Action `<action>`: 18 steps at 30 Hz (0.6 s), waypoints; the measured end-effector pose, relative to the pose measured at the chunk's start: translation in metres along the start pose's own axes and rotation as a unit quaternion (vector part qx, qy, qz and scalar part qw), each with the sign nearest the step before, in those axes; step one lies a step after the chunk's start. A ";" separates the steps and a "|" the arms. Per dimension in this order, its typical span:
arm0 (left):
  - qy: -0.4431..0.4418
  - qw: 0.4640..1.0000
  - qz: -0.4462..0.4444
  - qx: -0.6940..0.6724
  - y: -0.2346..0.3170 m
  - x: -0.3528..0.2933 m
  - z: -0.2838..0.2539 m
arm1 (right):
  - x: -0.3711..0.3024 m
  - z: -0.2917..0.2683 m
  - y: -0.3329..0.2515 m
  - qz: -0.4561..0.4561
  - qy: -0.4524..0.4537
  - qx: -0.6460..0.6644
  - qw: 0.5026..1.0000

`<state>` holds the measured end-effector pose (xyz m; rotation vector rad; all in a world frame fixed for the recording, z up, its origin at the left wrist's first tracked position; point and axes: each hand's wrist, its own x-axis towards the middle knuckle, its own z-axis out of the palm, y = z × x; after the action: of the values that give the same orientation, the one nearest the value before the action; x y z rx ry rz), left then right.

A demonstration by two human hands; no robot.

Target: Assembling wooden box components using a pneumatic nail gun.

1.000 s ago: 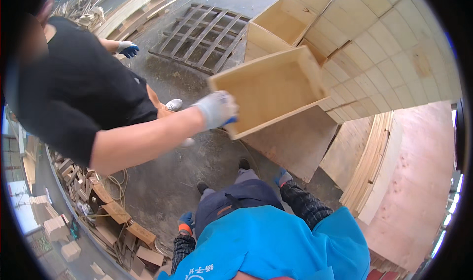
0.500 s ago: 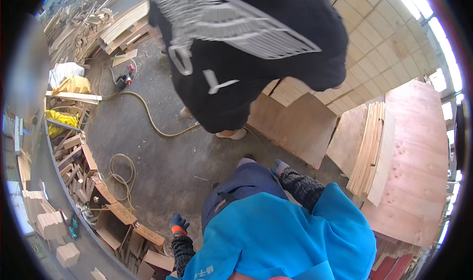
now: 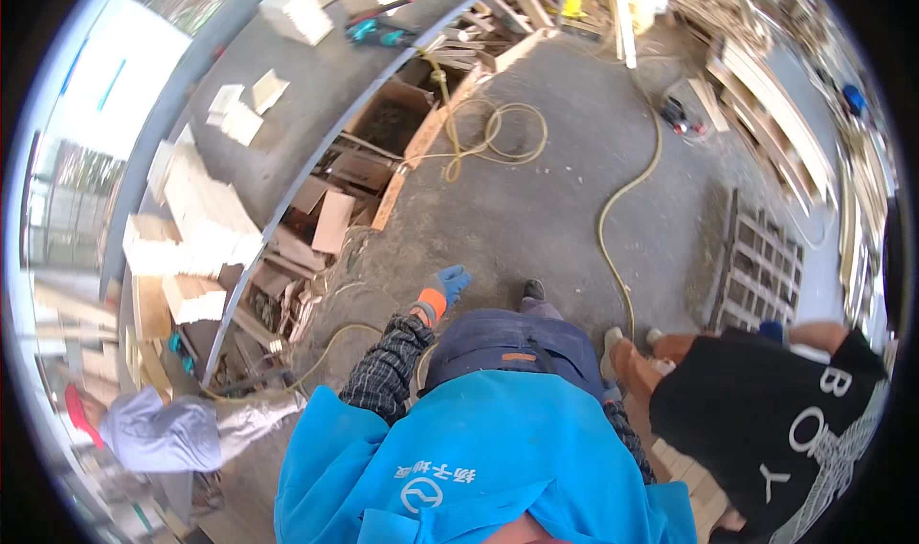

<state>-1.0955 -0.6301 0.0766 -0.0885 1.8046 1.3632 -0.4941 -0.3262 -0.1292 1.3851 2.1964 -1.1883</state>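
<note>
Blue-gloved left hand (image 3: pixel 446 286): its fingers are released, a little curved, and I see nothing in them.
Right hand: from my distant seat I see only its dark patterned sleeve (image 3: pixel 631 439); about its fingers I cannot tell, and an unseen reach could strike somebody.
Co-worker in black shirt (image 3: pixel 747 400): stands near, on the right side; a quick turn to there could cause, I judge, a bump.
Yellow hose (image 3: pixel 615 199): lies on the floor ahead, and runs until beside the co-worker's light shoes (image 3: pixel 611 355); a foot could catch on it, if the step is not watched.
Wood scraps (image 3: pixel 333 221): loose pieces at the left, some tilted; a knock may make them slide.
Slatted pallet (image 3: pixel 756 268): lies farther, on the right; its gaps could, I think, trap a foot.
</note>
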 end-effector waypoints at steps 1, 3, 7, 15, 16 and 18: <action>0.033 0.999 0.005 -0.003 -0.003 -0.003 -0.020 | 0.054 -0.008 -0.057 -0.026 -0.020 0.000 0.999; 0.108 0.993 -0.036 -0.001 -0.005 -0.011 -0.074 | 0.103 -0.026 -0.177 0.017 -0.054 -0.087 0.995; 0.132 0.988 -0.065 -0.042 -0.041 0.006 -0.083 | 0.193 -0.092 -0.237 0.022 0.005 -0.033 0.999; 0.216 0.968 -0.104 -0.070 -0.066 0.016 -0.117 | 0.332 -0.083 -0.328 -0.032 -0.016 0.137 0.990; 0.221 0.966 -0.102 -0.082 -0.069 0.026 -0.123 | 0.333 -0.080 -0.339 -0.027 -0.025 0.071 0.997; 0.352 0.934 -0.038 -0.037 -0.097 0.026 -0.164 | 0.294 -0.049 -0.434 -0.090 -0.064 -0.111 0.988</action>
<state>-1.1562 -0.7927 -0.0067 -0.7654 2.2895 1.4478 -0.9997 -0.1954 -0.0662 1.0141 2.3177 -1.0196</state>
